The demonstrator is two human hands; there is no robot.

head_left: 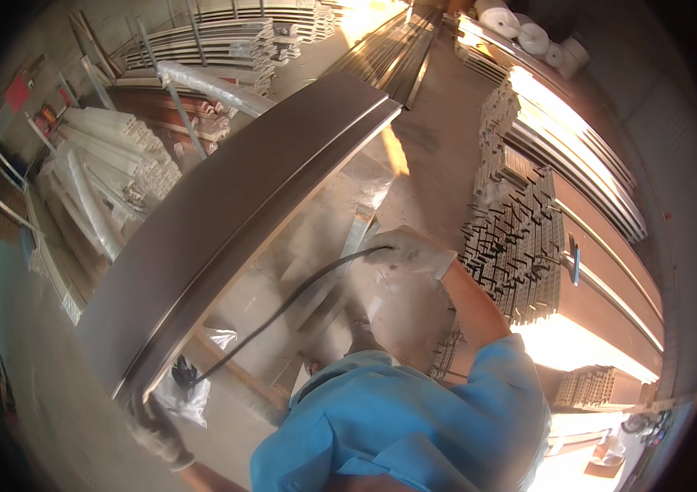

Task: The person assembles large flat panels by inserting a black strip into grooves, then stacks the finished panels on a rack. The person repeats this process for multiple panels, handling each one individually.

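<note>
A long dark brown panel (233,197) with a grooved, pale-edged side lies slantwise in front of me, its near end at lower left. My right hand (407,251), in a pale work glove, is closed on a thin black flexible strip (283,308). From there the strip sags left in a curve toward a dark bunch (184,373) beside the panel's near end. At that end my left hand (156,435), also gloved, is closed on a dark piece of strip against the panel's corner. Its fingertips are partly hidden and blurred.
A white plastic bag (188,400) lies below the panel's near end. Stacked profiles with black ties (520,246) stand close on my right. Racks of long pale profiles (201,49) fill the far left; wrapped white rolls (528,37) lie at far right.
</note>
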